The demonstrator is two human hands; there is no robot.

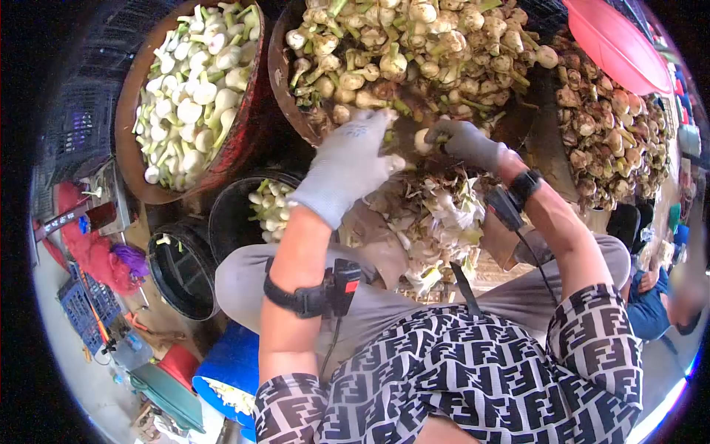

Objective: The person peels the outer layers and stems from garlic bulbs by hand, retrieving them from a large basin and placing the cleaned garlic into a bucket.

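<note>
My left hand [349,164], in a pale grey glove, reaches over the near edge of a wide round tub [281,74] heaped with unpeeled garlic bulbs [444,48]. Its thumb and fingers are apart, and I see nothing clearly held between them. My right hand [473,144], in a darker grey glove, is closed, with a pale garlic bulb [423,140] at its fingertips. Part of its grip is hidden. Below the hands, a pile of papery garlic skins and trimmings [444,214] lies between my knees.
At the upper left stands a tub of cleaned white garlic [194,103]. A black bucket [222,214] with more bulbs and another black bucket [181,277] are at left. Brown garlic [614,140] and a pink basin [621,44] lie right. Another person [654,300] sits at far right.
</note>
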